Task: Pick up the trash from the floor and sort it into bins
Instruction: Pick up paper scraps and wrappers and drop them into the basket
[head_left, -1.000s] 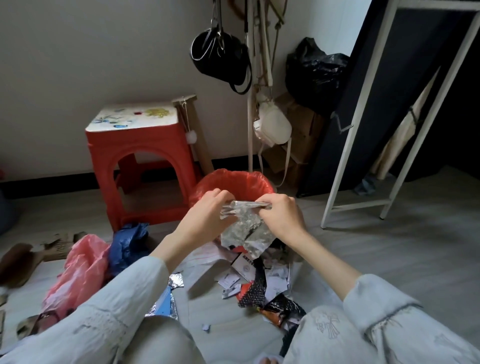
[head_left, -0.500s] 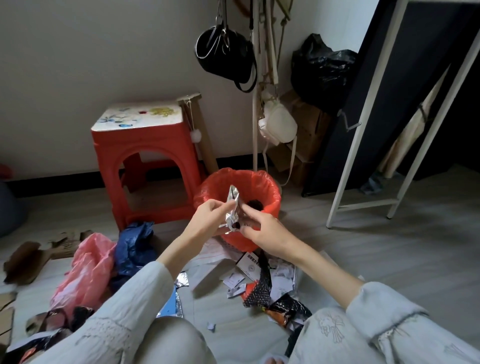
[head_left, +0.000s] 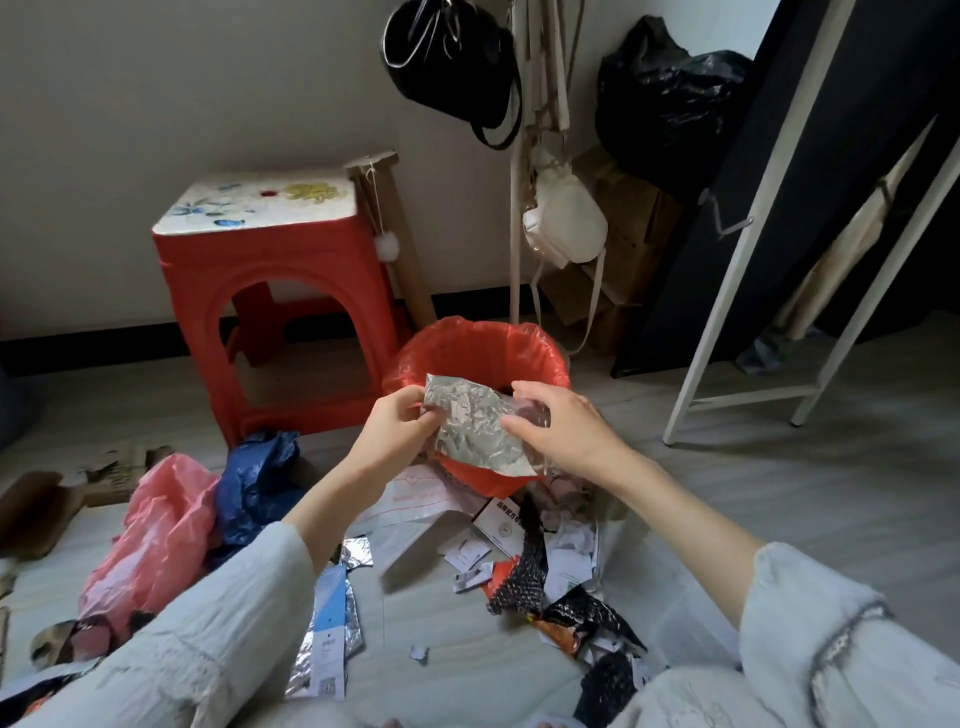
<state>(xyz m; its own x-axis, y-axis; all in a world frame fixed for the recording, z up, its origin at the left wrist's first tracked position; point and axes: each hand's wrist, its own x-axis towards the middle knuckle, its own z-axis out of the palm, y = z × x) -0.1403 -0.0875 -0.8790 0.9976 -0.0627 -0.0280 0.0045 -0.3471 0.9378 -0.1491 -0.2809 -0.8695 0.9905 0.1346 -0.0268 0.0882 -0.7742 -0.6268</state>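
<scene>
Both hands hold a crinkled foil wrapper (head_left: 480, 423) up in front of the red-lined bin (head_left: 480, 353), w/ its lower edge hanging over the bin's near rim. Left hand (head_left: 392, 431) pinches the wrapper's left edge, fingers curled on it. Right hand (head_left: 558, 426) grips the right edge, thumb & fingers clamped on the foil.

Floor (head_left: 779, 493) below & near the bin is littered: white paper scraps (head_left: 470, 553), a printed card (head_left: 501, 522), black patterned snack packs (head_left: 587, 616), a silver pouch w/ blue label (head_left: 330, 631). Left of those lie a blue bag (head_left: 257, 480) & a pink bag (head_left: 156, 530), touching each other. Cardboard bits (head_left: 122, 467) sit further left.

Red stool (head_left: 270, 291) stands just left of the bin, against the wall. A black bag (head_left: 452, 57) & a white pouch (head_left: 566, 223) hang above/behind the bin. White rack (head_left: 737, 249) stands at right.
</scene>
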